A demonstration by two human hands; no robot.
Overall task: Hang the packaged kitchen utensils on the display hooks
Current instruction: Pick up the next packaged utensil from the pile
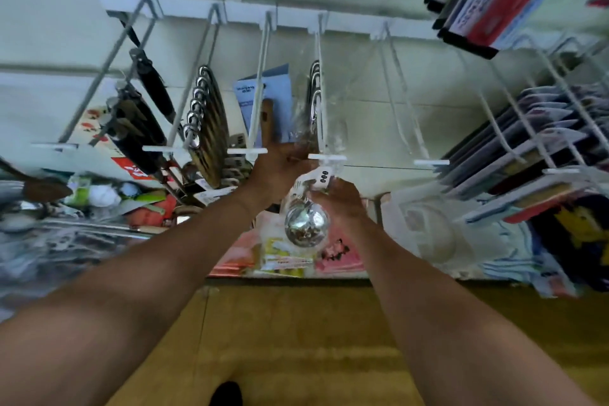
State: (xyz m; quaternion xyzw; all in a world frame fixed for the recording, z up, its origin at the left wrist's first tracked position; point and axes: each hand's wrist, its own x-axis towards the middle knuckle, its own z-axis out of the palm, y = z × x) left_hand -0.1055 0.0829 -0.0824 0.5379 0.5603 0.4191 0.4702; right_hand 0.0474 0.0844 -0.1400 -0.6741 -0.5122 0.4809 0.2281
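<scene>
We hold the ladle pack (pixel 306 224) just under the front tip of the hook (pixel 320 102), fourth from left. Our left hand (pixel 280 166) pinches its top at the tip; our right hand (pixel 341 203) grips it above the shiny bowl

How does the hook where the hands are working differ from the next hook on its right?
The working hook carries packaged utensils near the wall; the right-hand hook looks bare. The left hand and right hand hold a packaged ladle at the working hook's tip; nothing touches the right-hand hook. Both are white wire hooks with front label bars.
</scene>
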